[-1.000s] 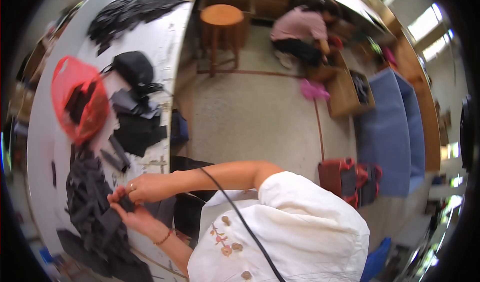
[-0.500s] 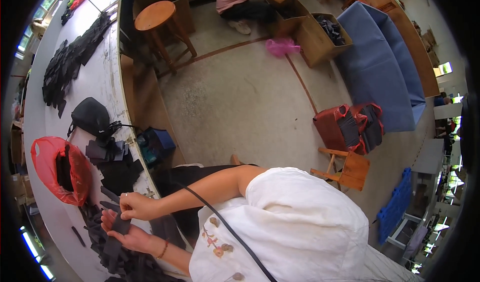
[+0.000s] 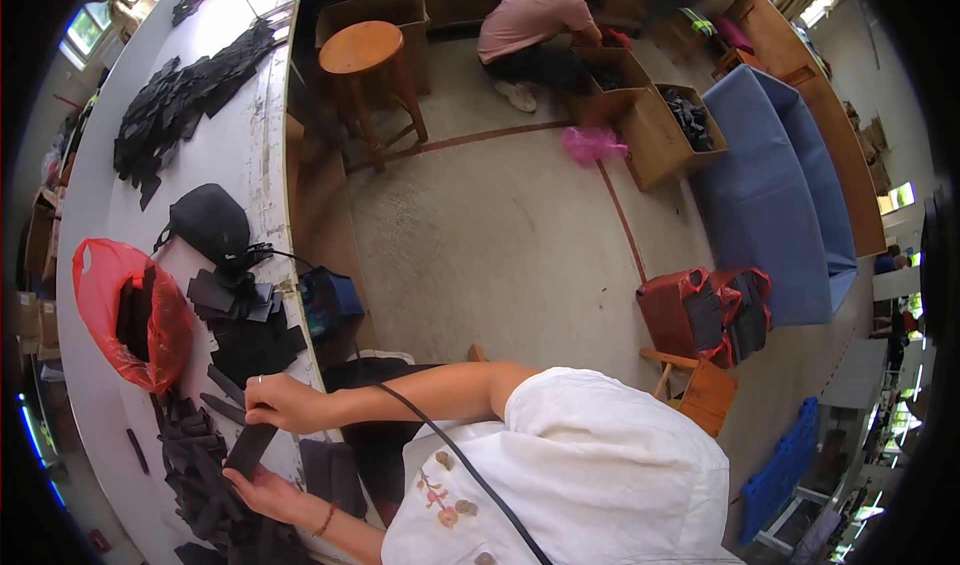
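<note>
A flat black fabric strip (image 3: pixel 250 449) is held slantwise between my two hands over the table. My right hand (image 3: pixel 285 403), with a ring, is closed on its upper end. My left hand (image 3: pixel 265 492), with a bracelet at the wrist, grips the lower end, its thumb at the strip's edge. Two more dark strips (image 3: pixel 222 405) stick out beside my right hand's fingers. Below and around my hands lies a heap of black strips (image 3: pixel 195 465). A stack of black pieces (image 3: pixel 250 340) lies just beyond my right hand.
A red plastic bag (image 3: pixel 110 315) with dark pieces stands on the white table (image 3: pixel 110 405), near a black bag (image 3: pixel 207 223). Farther up lies another black pile (image 3: pixel 190 110). A wooden stool (image 3: pixel 362 48), cardboard boxes (image 3: pixel 660 145) and a crouching person (image 3: pixel 535 25) are across the floor.
The view has shifted, so the surroundings sit lower and farther right. The strip has come out flatter between my hands, and my left hand has moved to its lower end.
</note>
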`<move>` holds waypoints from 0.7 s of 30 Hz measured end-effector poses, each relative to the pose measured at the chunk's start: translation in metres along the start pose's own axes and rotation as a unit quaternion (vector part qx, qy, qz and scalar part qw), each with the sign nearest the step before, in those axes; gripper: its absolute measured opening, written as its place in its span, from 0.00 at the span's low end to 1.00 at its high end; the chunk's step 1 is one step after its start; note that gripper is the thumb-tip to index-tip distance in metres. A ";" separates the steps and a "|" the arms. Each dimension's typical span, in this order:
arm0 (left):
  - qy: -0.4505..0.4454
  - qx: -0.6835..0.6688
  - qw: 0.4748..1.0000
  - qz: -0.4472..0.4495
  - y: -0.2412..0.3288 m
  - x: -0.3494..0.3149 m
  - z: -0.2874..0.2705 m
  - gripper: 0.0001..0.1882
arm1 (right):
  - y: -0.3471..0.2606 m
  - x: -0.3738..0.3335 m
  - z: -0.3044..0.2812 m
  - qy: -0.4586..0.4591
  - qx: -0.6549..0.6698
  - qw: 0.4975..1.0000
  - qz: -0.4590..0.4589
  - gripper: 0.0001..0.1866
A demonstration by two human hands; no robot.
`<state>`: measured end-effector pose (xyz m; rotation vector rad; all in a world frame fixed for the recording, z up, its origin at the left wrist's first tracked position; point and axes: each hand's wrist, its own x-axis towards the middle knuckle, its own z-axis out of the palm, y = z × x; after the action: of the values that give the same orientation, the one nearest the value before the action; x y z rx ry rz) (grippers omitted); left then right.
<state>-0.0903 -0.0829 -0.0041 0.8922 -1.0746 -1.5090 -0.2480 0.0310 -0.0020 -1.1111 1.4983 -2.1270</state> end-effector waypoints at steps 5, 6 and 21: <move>-0.011 -0.045 0.998 0.043 0.012 -0.017 -0.014 0.24 | -0.004 0.006 0.010 -0.032 -0.001 0.997 -0.075 0.05; 0.001 -0.050 0.998 0.048 0.014 -0.023 0.000 0.22 | -0.012 0.010 -0.001 -0.042 -0.011 0.997 -0.066 0.04; -0.063 -0.201 0.973 0.093 0.053 -0.046 -0.029 0.09 | -0.030 0.003 0.030 -0.141 -0.082 0.970 -0.179 0.08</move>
<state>-0.0373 -0.0463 0.0369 0.4075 -0.8700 -1.5651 -0.2227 0.0213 0.0312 -1.7791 1.4438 -1.9691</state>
